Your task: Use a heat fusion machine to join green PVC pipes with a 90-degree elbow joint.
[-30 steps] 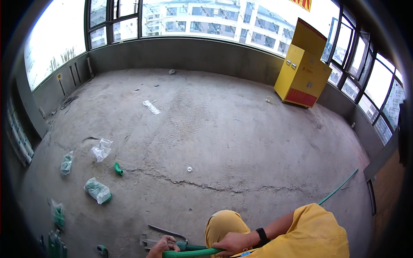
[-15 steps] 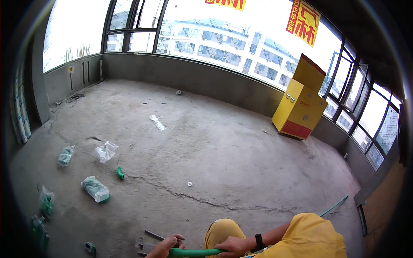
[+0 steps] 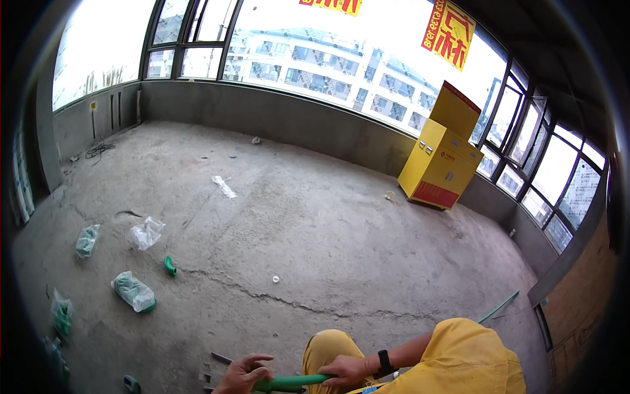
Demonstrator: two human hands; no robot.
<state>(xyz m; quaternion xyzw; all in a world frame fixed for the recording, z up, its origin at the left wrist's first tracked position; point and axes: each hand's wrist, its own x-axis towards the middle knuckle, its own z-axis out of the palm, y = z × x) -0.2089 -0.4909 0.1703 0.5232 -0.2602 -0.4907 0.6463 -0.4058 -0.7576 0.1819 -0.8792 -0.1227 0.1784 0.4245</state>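
A green plastic pipe [image 3: 298,380] lies crosswise at the lower edge, in front of my bent knee in yellow trousers. My right hand [image 3: 346,370], with a black watch on its wrist, is wrapped round its right part. My left hand [image 3: 244,376] is closed at its left end, with the index finger stretched over the top. What sits under the left palm is partly hidden. Just beyond the left hand a dark bar [image 3: 221,358] and a grey metal piece [image 3: 205,373] show on the floor.
Bagged green fittings [image 3: 134,291], a loose green elbow [image 3: 170,266] and a crumpled plastic bag [image 3: 147,233] lie on the left. A small white ring [image 3: 275,280] is near a floor crack. A yellow cabinet [image 3: 438,164] stands by the windows; a thin green pipe [image 3: 499,307] lies at right.
The view has shifted slightly, so the room sits a little further left. My left hand has lifted its fingers somewhat at the pipe's end; the right hand keeps its hold.
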